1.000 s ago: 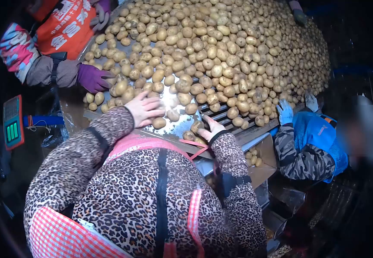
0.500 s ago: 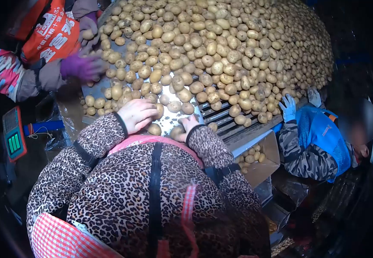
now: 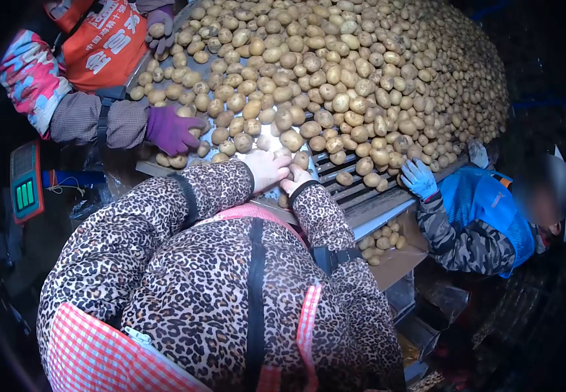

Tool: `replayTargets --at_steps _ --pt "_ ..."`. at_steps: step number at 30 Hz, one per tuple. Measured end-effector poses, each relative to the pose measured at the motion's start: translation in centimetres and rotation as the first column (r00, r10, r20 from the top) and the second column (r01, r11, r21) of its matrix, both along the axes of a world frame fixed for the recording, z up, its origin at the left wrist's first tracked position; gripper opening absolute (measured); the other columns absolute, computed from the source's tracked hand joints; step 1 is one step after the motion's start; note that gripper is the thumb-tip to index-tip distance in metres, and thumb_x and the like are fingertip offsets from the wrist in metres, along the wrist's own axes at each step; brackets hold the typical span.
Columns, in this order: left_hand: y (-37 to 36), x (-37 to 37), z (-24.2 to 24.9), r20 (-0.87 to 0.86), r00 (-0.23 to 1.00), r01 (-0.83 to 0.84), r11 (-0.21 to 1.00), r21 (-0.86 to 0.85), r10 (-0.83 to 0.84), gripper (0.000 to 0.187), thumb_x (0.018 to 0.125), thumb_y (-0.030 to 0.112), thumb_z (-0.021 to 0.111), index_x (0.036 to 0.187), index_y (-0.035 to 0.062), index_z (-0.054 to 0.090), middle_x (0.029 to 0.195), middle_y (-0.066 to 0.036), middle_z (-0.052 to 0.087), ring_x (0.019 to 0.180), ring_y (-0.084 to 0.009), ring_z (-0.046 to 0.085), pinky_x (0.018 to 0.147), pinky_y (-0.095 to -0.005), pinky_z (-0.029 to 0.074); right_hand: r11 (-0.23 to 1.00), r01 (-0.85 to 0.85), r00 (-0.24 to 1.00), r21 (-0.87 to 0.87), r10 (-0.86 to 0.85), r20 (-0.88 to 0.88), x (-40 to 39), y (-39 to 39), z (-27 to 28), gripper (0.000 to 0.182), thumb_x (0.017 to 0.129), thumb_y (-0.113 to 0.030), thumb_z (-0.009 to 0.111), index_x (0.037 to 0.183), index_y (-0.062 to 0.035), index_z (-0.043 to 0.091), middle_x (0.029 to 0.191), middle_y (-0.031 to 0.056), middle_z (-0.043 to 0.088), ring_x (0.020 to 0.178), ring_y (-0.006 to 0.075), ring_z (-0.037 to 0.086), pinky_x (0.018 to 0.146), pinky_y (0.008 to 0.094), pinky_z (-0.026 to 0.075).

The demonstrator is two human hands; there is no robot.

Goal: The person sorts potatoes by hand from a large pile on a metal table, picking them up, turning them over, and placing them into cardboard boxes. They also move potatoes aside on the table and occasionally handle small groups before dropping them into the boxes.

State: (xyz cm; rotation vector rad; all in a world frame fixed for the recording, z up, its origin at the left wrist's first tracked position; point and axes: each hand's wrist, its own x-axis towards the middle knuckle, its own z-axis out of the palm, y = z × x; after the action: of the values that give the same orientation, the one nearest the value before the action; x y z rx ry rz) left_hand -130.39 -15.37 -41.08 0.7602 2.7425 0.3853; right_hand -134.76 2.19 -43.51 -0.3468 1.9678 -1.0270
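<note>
The left hand (image 3: 267, 169) and right hand (image 3: 298, 179) sit close together, grips impossible to tell, by the table's (image 3: 387, 204) near edge, potatoes (image 3: 291, 140) crowding ahead, exposed slats (image 3: 356, 193) rightward.

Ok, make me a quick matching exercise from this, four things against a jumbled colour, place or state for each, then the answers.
1. Scale display
2. Apron
3. Cardboard box
4. Bare left hand

A. Beside the bare right hand
B. Potatoes inside
C. Lit green
D. Orange-red, white lettering

Right pairs: 1-C, 2-D, 3-B, 4-A
</note>
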Motion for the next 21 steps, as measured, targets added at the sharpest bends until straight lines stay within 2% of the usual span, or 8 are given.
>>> replayTargets --at_steps 2,4,7,10,15,17,19,21 --pt "-1.5 0.6 0.7 0.081 0.981 -0.192 0.901 0.390 0.174 0.061 0.068 0.018 0.077 0.124 0.0063 0.056 0.128 -0.016 0.051 0.110 -0.0339 0.058 0.093 -0.0439 0.049 0.992 0.128 0.991 0.018 -0.128 0.040 -0.3 0.7 2.4 0.057 0.086 -0.012 0.056 0.140 0.0002 0.042 0.118 0.0183 0.065 0.106 0.0252 0.065 0.094 0.0334 0.050" --pt "-2.0 2.2 4.3 0.409 0.855 -0.517 0.588 0.622 0.318 0.064 0.070 0.018 0.077 0.129 0.0040 0.052 0.125 -0.019 0.052 0.122 -0.0355 0.050 0.107 -0.0408 0.039 0.863 0.484 0.857 -0.143 -0.434 0.278 1.2 1.6 4.6 0.063 0.093 -0.042 0.056 0.142 -0.0041 0.041 0.119 0.0200 0.063 0.101 0.0277 0.066 0.087 0.0403 0.053" --pt "-0.8 3.5 7.8 0.296 0.907 -0.414 0.507 0.756 0.299 0.077 0.068 0.028 0.083 0.132 0.0020 0.049 0.125 -0.021 0.050 0.123 -0.0354 0.048 0.107 -0.0427 0.038 0.722 0.653 0.652 -0.229 -0.383 0.654 4.0 0.6 9.9 0.081 0.092 -0.069 0.043 0.143 -0.0071 0.038 0.123 0.0134 0.061 0.097 0.0256 0.067 0.081 0.0402 0.057" --pt "-0.1 3.0 9.2 0.124 0.945 -0.310 0.713 0.629 0.301 0.083 0.065 0.039 0.085 0.131 0.0019 0.051 0.119 -0.019 0.051 0.115 -0.0352 0.049 0.102 -0.0431 0.041 0.675 0.664 0.701 -0.320 -0.415 0.580 5.0 -1.1 10.7 0.082 0.092 -0.073 0.036 0.140 -0.0068 0.041 0.123 0.0171 0.060 0.107 0.0297 0.064 0.083 0.0418 0.059" --pt "-0.3 3.4 12.5 0.045 0.945 -0.293 0.781 0.551 0.323 0.079 0.068 0.049 0.081 0.126 0.0028 0.053 0.110 -0.020 0.058 0.102 -0.0368 0.058 0.088 -0.0434 0.049 0.386 0.883 0.445 -0.266 -0.514 0.733 5.0 -2.3 11.7 0.085 0.087 -0.080 0.034 0.125 -0.0052 0.052 0.088 0.0080 0.064 0.063 0.0200 0.063 0.052 0.0307 0.055" --pt "-0.1 3.5 14.7 0.169 0.923 -0.384 0.803 0.455 0.346 0.074 0.070 0.053 0.077 0.121 0.0038 0.054 0.105 -0.020 0.062 0.095 -0.0383 0.063 0.082 -0.0443 0.051 0.536 0.771 0.507 -0.344 -0.190 0.841 4.9 0.3 9.8 0.089 0.088 -0.079 0.033 0.135 -0.0049 0.047 0.103 0.0110 0.066 0.065 0.0210 0.065 0.058 0.0325 0.056" --pt "0.5 4.1 16.9 0.164 0.923 -0.384 0.875 0.295 0.349 0.066 0.075 0.060 0.067 0.112 0.0068 0.055 0.094 -0.019 0.065 0.088 -0.0388 0.065 0.078 -0.0468 0.051 0.419 0.875 0.343 -0.242 -0.187 0.920 5.6 -0.7 12.1 0.088 0.088 -0.079 0.034 0.137 -0.0067 0.045 0.110 0.0137 0.065 0.076 0.0266 0.067 0.066 0.0375 0.058" --pt "1.3 4.1 16.2 0.261 0.897 -0.441 0.780 0.444 0.358 0.066 0.074 0.062 0.066 0.110 0.0077 0.056 0.094 -0.020 0.066 0.085 -0.0396 0.065 0.078 -0.0483 0.051 0.338 0.928 0.281 -0.155 -0.365 0.888 6.5 -1.8 15.0 0.087 0.088 -0.079 0.034 0.139 -0.0083 0.043 0.119 0.0166 0.062 0.090 0.0338 0.068 0.075 0.0442 0.060"
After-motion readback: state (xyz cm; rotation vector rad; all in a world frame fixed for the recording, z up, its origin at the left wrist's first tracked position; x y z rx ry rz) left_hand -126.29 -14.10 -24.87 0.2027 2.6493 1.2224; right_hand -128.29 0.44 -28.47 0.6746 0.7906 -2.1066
